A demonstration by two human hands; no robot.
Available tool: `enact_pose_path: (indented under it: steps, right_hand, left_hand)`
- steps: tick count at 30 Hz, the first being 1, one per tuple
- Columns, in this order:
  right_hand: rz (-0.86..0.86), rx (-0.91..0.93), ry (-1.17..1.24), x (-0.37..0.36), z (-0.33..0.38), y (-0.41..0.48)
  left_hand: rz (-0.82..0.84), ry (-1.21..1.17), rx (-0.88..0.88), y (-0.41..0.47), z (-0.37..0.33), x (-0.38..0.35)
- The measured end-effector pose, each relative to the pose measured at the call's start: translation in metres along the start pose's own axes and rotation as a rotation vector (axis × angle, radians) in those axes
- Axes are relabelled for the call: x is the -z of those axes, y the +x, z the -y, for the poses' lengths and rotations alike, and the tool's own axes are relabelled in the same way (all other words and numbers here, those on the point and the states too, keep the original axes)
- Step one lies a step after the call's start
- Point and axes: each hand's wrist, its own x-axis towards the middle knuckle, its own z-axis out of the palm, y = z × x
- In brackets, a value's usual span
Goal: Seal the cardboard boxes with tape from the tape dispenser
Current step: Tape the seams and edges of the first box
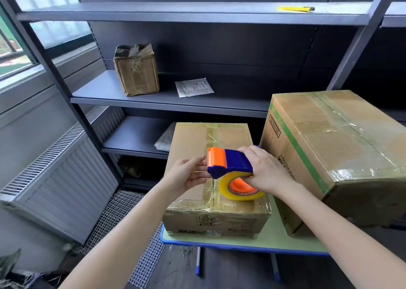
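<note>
A large cardboard box [336, 157] sits on the green tabletop [270, 238], just right of a smaller box [193, 143]. Above the smaller box's taped seam, the right hand [263, 170] grips the blue-and-orange tape dispenser [230, 163]. The left hand [186, 175] pinches the tape end [198, 172] at its orange mouth.

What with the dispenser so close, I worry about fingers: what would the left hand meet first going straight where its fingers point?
The orange front of the tape dispenser. The left hand points its fingers straight at it, seemingly touching or nearly so; depth is unclear.
</note>
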Motion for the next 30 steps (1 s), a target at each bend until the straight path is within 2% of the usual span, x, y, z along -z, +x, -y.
enact_pose_path:
  steps: [7, 11, 19, 25, 30]
  right_hand:
    - [0.079, 0.117, -0.193, 0.01, 0.011, -0.001]
    - [0.032, 0.141, -0.314, 0.0, 0.019, -0.002]
    - [0.017, 0.084, -0.249, -0.001, 0.009, 0.003]
    - [0.146, 0.089, -0.173, 0.012, 0.012, 0.013]
    - [0.108, 0.103, -0.23, 0.009, 0.016, 0.011]
  left_hand:
    - [0.002, 0.053, 0.018, 0.002, -0.005, 0.005]
    - [-0.052, 0.063, 0.068, 0.005, -0.002, 0.005]
    - [-0.098, -0.009, 0.089, 0.005, 0.001, -0.007]
    - [-0.166, 0.229, -0.002, 0.002, -0.01, -0.009]
    - [-0.164, 0.346, -0.01, -0.007, -0.014, -0.006]
